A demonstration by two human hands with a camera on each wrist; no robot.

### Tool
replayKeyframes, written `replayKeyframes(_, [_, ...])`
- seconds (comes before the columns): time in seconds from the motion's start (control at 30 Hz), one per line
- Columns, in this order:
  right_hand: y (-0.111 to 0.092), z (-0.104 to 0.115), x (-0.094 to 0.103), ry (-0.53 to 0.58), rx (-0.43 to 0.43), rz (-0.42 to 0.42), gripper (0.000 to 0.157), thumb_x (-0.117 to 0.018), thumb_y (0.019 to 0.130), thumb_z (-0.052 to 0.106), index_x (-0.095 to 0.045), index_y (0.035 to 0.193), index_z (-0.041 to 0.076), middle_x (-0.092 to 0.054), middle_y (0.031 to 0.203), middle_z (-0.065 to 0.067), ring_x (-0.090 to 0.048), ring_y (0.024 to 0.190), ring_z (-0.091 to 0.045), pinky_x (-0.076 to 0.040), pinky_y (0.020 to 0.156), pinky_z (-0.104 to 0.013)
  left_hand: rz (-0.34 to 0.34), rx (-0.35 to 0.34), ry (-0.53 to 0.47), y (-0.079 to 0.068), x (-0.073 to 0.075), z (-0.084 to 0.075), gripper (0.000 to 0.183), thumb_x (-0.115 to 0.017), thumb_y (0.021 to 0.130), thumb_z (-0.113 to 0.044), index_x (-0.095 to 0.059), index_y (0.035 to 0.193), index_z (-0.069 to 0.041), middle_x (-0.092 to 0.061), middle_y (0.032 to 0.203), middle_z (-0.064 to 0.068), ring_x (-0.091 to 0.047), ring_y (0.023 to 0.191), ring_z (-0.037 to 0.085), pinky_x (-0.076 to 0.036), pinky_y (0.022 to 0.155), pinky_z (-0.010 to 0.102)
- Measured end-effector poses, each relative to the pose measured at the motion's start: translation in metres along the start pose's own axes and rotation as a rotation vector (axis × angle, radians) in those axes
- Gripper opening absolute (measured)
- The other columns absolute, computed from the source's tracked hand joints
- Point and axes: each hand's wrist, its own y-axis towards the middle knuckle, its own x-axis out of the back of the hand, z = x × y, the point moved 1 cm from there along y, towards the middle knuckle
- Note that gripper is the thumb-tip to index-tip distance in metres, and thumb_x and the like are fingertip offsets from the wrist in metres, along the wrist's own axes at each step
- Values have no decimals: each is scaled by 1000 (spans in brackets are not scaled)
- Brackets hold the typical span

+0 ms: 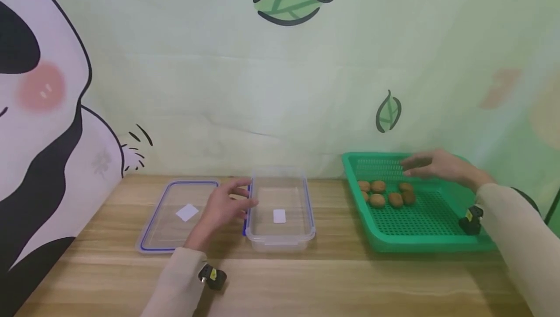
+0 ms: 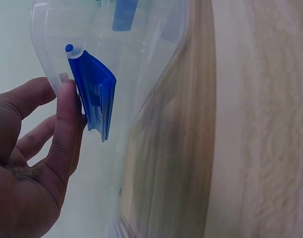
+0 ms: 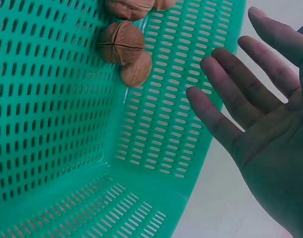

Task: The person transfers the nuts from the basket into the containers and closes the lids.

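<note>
My left hand (image 1: 225, 206) is at the left rim of a clear plastic container (image 1: 280, 239), with thumb over the rim and fingers outside it. In the left wrist view, one of the fingers (image 2: 67, 119) touches the wall beside a blue latch (image 2: 94, 89). Over the far part of a green basket (image 1: 428, 246) hovers my right hand (image 1: 442, 165), its fingers apart and holding nothing. Several walnuts (image 1: 395, 200) lie in the basket's left part. The right wrist view shows a walnut (image 3: 122, 42) close to the basket wall, away from the fingertips.
Left of the container lies a clear lid (image 1: 172, 229) with a blue seal and a white label. Both lid and container rest on the wooden table (image 1: 315, 285). A printed cloth (image 1: 197, 64) hangs right behind the table.
</note>
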Motion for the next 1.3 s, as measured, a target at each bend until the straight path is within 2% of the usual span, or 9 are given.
replayKeyframes(0.33, [1,-8,-5,-34,18,40,53,-62,94,41,-57,133,5,-54,135,-18,-49,123,-42,-49,91,-57,1,8,-20,1,0,-1,59,-77,82,-6,-55,136,-11,-61,115,18,-68,71,25,-61,65,39])
replayKeyframes(0.57, [0,-12,-6,-3,-8,64,54,-62,95,39,-55,134,3,-57,131,-20,-57,114,-38,-53,88,-51,-4,-14,-6,3,-1,-1,57,-77,81,-6,-56,134,-11,-62,113,18,-68,71,24,-61,66,41])
replayKeyframes(0.8, [4,-11,-13,-1,-3,82,55,-63,94,39,-55,134,2,-58,130,-19,-56,116,-38,-53,89,-50,-10,-5,-7,-2,1,0,58,-77,81,-6,-56,135,-10,-61,112,17,-68,71,24,-61,64,38])
replayKeyframes(1.03, [6,-18,-19,66,-4,100,53,-65,93,32,-54,134,1,-57,131,-20,-55,118,-37,-53,91,-48,-27,14,8,0,0,0,54,-78,81,-8,-58,131,-9,-62,109,15,-67,67,24,-61,62,37])
replayKeyframes(1.3, [9,-22,-24,58,-12,112,47,-66,93,29,-58,129,-1,-59,127,-19,-58,113,-35,-55,87,-46,-36,4,27,0,-1,1,53,-77,82,-8,-58,131,-7,-63,109,16,-67,66,23,-61,61,36])
